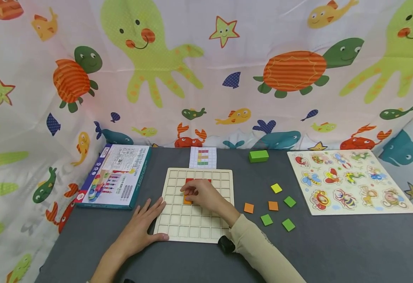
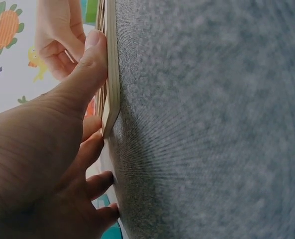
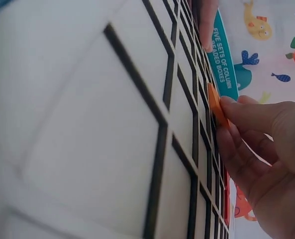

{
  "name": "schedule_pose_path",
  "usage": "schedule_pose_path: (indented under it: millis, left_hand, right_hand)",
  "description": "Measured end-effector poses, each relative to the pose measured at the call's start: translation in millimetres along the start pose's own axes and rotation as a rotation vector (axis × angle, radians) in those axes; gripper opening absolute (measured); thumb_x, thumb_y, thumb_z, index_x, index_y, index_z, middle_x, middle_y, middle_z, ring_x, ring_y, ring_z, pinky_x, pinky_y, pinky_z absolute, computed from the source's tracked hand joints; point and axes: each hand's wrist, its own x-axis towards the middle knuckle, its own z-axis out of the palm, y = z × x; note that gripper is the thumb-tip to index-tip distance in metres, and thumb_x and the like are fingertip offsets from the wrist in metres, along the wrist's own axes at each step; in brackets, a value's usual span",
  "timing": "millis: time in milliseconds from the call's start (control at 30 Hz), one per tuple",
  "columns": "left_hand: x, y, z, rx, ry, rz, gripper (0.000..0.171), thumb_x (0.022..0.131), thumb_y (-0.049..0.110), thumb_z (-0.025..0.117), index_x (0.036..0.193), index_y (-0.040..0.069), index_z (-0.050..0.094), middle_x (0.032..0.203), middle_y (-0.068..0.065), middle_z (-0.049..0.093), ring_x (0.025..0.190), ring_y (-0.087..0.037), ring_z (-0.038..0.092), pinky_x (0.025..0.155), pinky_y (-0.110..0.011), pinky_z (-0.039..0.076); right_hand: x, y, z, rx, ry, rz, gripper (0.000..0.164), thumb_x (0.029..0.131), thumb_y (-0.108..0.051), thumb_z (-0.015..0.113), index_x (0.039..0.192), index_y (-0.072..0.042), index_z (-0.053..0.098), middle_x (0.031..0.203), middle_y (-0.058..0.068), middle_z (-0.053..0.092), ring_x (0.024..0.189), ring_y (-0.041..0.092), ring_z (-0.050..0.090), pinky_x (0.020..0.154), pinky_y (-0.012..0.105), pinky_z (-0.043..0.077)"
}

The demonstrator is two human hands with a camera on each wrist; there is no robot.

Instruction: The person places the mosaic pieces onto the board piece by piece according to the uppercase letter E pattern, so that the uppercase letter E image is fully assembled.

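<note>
A pale wooden grid board [image 1: 181,228] lies on the table. Spread out at its left side, my left hand [image 1: 137,230] touches the front left edge with the thumb, and its fingers lie along the left edge. Over the middle of the grid, my right hand [image 1: 203,195] pinches an orange square tile [image 3: 217,104] between thumb and fingers, close to the cells. Red tiles [image 1: 209,181] sit in a row farther up the board, partly hidden behind the right hand. A pattern card [image 1: 203,162] with coloured squares lies just beyond the board.
Right of the board lie loose orange tiles [image 1: 249,208], green tiles [image 1: 288,225] and a yellow tile [image 1: 276,188]. Behind them is a green block [image 1: 258,156]. A picture puzzle board [image 1: 355,184] lies at the far right, a flat box [image 1: 118,177] at the left.
</note>
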Motion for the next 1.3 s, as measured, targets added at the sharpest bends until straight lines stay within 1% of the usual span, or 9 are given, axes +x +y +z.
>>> schedule_pose_path:
  millis: [267, 433, 533, 633, 800, 900, 1000, 1233, 1300]
  left_hand:
    - [-0.5, 0.3, 0.1, 0.006, 0.017, 0.006, 0.097, 0.074, 0.051, 0.078, 0.153, 0.011, 0.037, 0.159, -0.009, 0.029, 0.144, -0.047, 0.02, 0.11, -0.069, 0.013]
    - [-0.8, 1.1, 0.5, 0.009, 0.012, 0.004, 0.098, 0.074, 0.051, 0.078, 0.152, 0.01, 0.037, 0.159, -0.009, 0.029, 0.144, -0.047, 0.02, 0.11, -0.07, 0.014]
    - [-0.3, 1.1, 0.9, 0.008, -0.002, -0.007, 0.098, 0.074, 0.051, 0.078, 0.153, 0.011, 0.036, 0.16, -0.008, 0.028, 0.144, -0.046, 0.019, 0.111, -0.069, 0.013]
    - [0.5, 1.5, 1.0, 0.003, -0.016, -0.018, 0.099, 0.074, 0.051, 0.078, 0.153, 0.012, 0.034, 0.16, -0.006, 0.026, 0.145, -0.045, 0.017, 0.111, -0.068, 0.012]
    - [0.8, -0.3, 0.2, 0.003, -0.022, -0.028, 0.099, 0.074, 0.051, 0.079, 0.154, 0.013, 0.034, 0.161, -0.006, 0.025, 0.146, -0.044, 0.017, 0.112, -0.068, 0.01]
    - [0.5, -1.3, -0.5, 0.011, -0.02, -0.028, 0.099, 0.074, 0.052, 0.078, 0.154, 0.014, 0.034, 0.161, -0.006, 0.026, 0.145, -0.045, 0.017, 0.111, -0.069, 0.011]
    - [0.3, -1.7, -0.6, 0.015, -0.025, -0.029, 0.1, 0.074, 0.053, 0.077, 0.154, 0.014, 0.034, 0.161, -0.006, 0.025, 0.145, -0.045, 0.017, 0.111, -0.068, 0.011]
    - [1.1, -0.1, -0.6, 0.0, -0.026, -0.028, 0.099, 0.074, 0.054, 0.077, 0.154, 0.014, 0.035, 0.161, -0.005, 0.025, 0.145, -0.045, 0.017, 0.111, -0.068, 0.011]
    - [1.1, 0.2, -0.5, -0.003, -0.024, -0.024, 0.099, 0.074, 0.053, 0.077, 0.154, 0.014, 0.035, 0.161, -0.006, 0.025, 0.145, -0.045, 0.017, 0.111, -0.068, 0.011]
  right_hand:
    - [3.3, -3.0, 3.8, -0.071, -0.01, 0.025, 0.021, 0.085, 0.0, 0.075, 0.106, -0.004, 0.073, 0.086, 0.001, 0.069, 0.079, 0.008, 0.059, 0.073, 0.02, 0.051]
    - [1.2, -5.0, 4.2, -0.06, -0.014, 0.04, 0.021, 0.085, 0.0, 0.074, 0.106, -0.003, 0.073, 0.087, 0.001, 0.069, 0.079, 0.008, 0.059, 0.073, 0.02, 0.051]
    - [-3.8, -5.7, -0.6, -0.039, -0.007, 0.028, 0.021, 0.086, 0.0, 0.073, 0.107, -0.002, 0.072, 0.088, 0.002, 0.069, 0.081, 0.01, 0.061, 0.075, 0.023, 0.052]
    - [-11.6, -5.5, -10.9, -0.042, 0.008, 0.012, 0.021, 0.087, -0.001, 0.072, 0.108, -0.002, 0.072, 0.091, 0.003, 0.07, 0.083, 0.012, 0.062, 0.076, 0.025, 0.053]
    - [-33.1, -1.3, -37.5, -0.074, 0.056, 0.009, 0.02, 0.089, -0.002, 0.07, 0.108, -0.001, 0.072, 0.092, 0.002, 0.07, 0.083, 0.013, 0.062, 0.074, 0.026, 0.054]
    - [-51.6, 3.8, -55.2, -0.094, 0.086, 0.035, 0.021, 0.088, -0.002, 0.071, 0.109, -0.002, 0.072, 0.092, 0.002, 0.07, 0.082, 0.013, 0.062, 0.073, 0.026, 0.055]
    - [-72.2, 10.9, -71.4, -0.112, 0.098, 0.073, 0.022, 0.088, -0.003, 0.071, 0.11, -0.002, 0.071, 0.093, 0.003, 0.07, 0.083, 0.013, 0.062, 0.074, 0.028, 0.055]
    - [-117.6, 30.9, -98.2, -0.156, 0.054, 0.183, 0.032, 0.085, -0.005, 0.075, 0.116, -0.003, 0.069, 0.109, 0.008, 0.07, 0.099, 0.024, 0.066, 0.085, 0.039, 0.056]
    - [-126.8, 34.5, -103.6, -0.166, 0.046, 0.217, 0.033, 0.084, -0.006, 0.076, 0.116, -0.003, 0.069, 0.11, 0.008, 0.07, 0.101, 0.025, 0.066, 0.087, 0.042, 0.055]
